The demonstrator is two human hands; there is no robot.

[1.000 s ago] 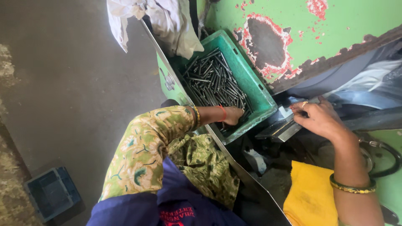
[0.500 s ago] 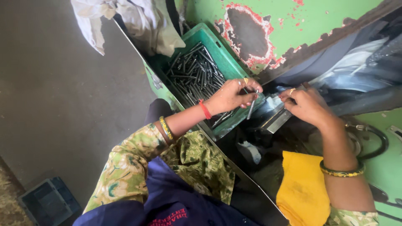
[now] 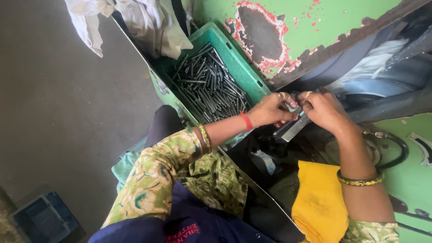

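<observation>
A green plastic crate holds several dark metal rods. My left hand is just past the crate's near corner, fingers curled on a thin metal rod whose tip shows between the two hands. My right hand meets it from the right, fingertips pinched at the same small piece. Both hands hover over a slanted metal guide plate of the green machine. Whether the right hand grips the rod itself is hidden by the fingers.
A yellow cloth lies on my right leg. White rags hang over the crate's far end. A blue crate stands on the grey floor at lower left. A black hose curls on the machine at right.
My left hand came out of the green crate with a rod and moved right until it met my right hand at the guide plate. The camera view shifted slightly.
</observation>
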